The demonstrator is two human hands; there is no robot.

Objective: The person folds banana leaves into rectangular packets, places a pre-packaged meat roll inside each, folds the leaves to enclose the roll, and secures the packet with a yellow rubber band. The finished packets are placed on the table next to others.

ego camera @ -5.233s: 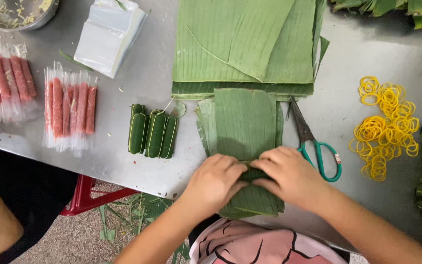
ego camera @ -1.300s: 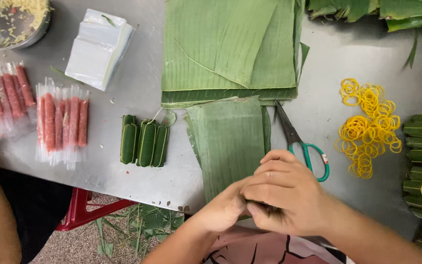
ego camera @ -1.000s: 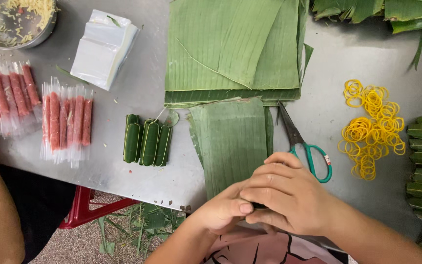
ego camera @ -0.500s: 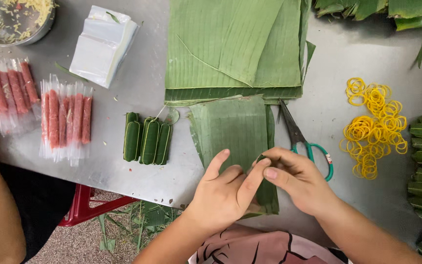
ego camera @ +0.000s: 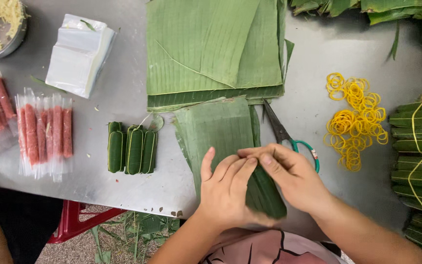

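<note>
Both my hands press on a green leaf-wrapped roll (ego camera: 265, 193) at the near edge of a grey metal table (ego camera: 123, 93). My left hand (ego camera: 223, 188) lies flat over the roll with fingers stretched out. My right hand (ego camera: 289, 173) grips its right side, fingertips meeting the left hand's fingers. The roll sits on the near end of a cut banana leaf strip (ego camera: 218, 127).
A stack of banana leaves (ego camera: 211, 49) lies behind the strip. Scissors (ego camera: 286, 137) and yellow rubber bands (ego camera: 355, 120) are to the right, bundled rolls (ego camera: 418, 146) at far right. Three wrapped rolls (ego camera: 132, 149), plastic-sleeved pink sausages (ego camera: 40, 132), clear bags (ego camera: 79, 54) and a bowl (ego camera: 1, 22) are to the left.
My hands moved forward from my lap onto the leaf strip; the left hand flattened over the roll and the right closed around its side.
</note>
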